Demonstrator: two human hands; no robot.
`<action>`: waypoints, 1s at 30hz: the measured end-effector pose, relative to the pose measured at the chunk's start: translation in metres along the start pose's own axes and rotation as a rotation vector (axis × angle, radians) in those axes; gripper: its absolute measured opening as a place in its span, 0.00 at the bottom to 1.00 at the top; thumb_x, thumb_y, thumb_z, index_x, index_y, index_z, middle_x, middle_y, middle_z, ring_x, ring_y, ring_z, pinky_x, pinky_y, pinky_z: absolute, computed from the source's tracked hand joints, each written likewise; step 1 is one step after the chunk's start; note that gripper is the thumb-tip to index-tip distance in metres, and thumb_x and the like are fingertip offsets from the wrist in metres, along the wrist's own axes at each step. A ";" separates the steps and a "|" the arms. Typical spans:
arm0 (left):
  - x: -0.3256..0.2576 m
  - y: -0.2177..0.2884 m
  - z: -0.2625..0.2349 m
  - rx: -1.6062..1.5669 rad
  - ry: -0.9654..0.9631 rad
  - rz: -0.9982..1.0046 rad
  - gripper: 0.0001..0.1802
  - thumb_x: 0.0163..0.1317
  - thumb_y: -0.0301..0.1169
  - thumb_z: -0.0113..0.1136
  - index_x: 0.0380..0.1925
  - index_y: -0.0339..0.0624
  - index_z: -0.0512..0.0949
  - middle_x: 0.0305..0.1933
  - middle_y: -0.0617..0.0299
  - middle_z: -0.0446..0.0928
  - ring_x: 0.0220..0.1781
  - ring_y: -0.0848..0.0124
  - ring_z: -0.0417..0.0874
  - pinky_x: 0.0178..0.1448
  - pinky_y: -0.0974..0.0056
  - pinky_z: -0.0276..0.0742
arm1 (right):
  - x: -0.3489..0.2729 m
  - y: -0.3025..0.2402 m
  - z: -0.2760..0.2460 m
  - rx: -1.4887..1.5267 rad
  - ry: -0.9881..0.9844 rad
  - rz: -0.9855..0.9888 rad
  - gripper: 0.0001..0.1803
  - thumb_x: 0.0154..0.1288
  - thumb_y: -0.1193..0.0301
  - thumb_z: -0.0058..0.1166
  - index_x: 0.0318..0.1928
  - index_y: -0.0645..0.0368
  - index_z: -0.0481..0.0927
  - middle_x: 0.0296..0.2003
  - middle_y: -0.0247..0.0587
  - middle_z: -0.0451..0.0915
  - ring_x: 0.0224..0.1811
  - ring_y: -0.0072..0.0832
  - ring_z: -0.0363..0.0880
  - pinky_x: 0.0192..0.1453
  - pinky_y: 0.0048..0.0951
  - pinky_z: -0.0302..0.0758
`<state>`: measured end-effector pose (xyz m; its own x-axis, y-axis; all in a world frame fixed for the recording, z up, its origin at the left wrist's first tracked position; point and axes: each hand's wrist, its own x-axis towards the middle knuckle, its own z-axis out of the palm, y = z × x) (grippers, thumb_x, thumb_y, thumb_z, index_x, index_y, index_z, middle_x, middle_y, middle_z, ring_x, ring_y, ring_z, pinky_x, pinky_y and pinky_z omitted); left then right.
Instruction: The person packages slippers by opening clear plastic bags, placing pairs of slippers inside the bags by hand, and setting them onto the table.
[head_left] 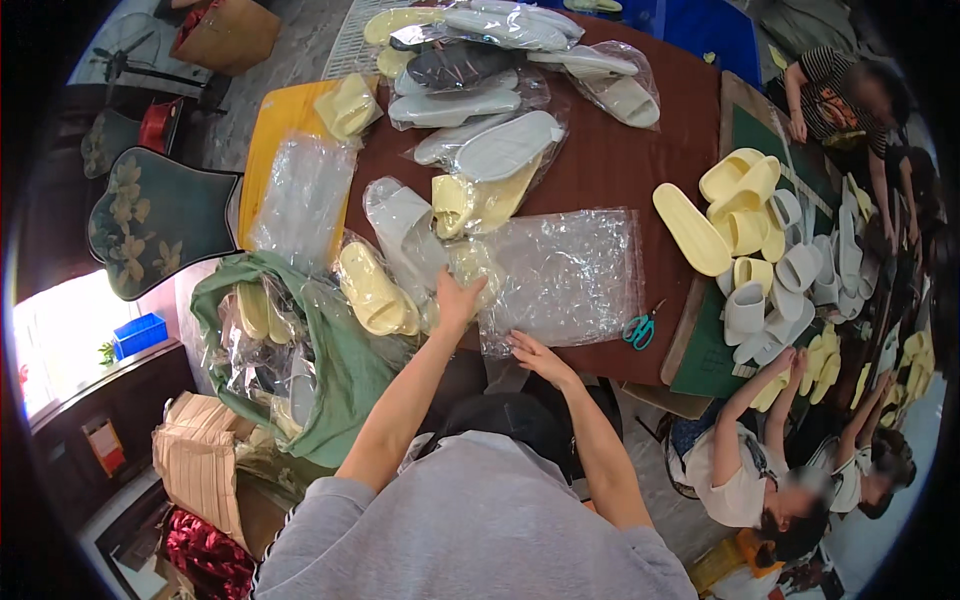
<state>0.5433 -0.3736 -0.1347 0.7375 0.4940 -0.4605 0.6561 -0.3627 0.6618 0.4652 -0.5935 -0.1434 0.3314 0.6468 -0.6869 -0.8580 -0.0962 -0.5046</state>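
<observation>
Head view: left hand (458, 298) open on a bagged slipper (462, 262) at 12 o'clock; right hand (535, 357) flat, pinning the bags (565, 275). Better to press firmly, peeling one only.

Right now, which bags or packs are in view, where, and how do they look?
Clear plastic bag: flat on the brown table, under the right hand.
Bagged yellow slipper: table's left edge, by the left hand.
Bagged grey slippers: piled at the far end.
Empty clear bags: stacked on a yellow board.
</observation>
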 end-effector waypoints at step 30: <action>-0.008 -0.024 0.069 -0.136 -0.014 -0.250 0.30 0.44 0.37 0.69 0.46 0.31 0.74 0.39 0.47 0.80 0.43 0.55 0.82 0.48 0.56 0.74 | 0.026 0.034 -0.075 0.575 1.015 0.176 0.51 0.57 0.65 0.63 0.71 0.42 0.39 0.64 0.42 0.62 0.64 0.45 0.62 0.56 0.64 0.66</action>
<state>0.5327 -0.4238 -0.1880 0.5581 0.5439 -0.6267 0.7912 -0.1213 0.5994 0.4743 -0.6361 -0.2174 0.1285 -0.2643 -0.9558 -0.8878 0.3989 -0.2297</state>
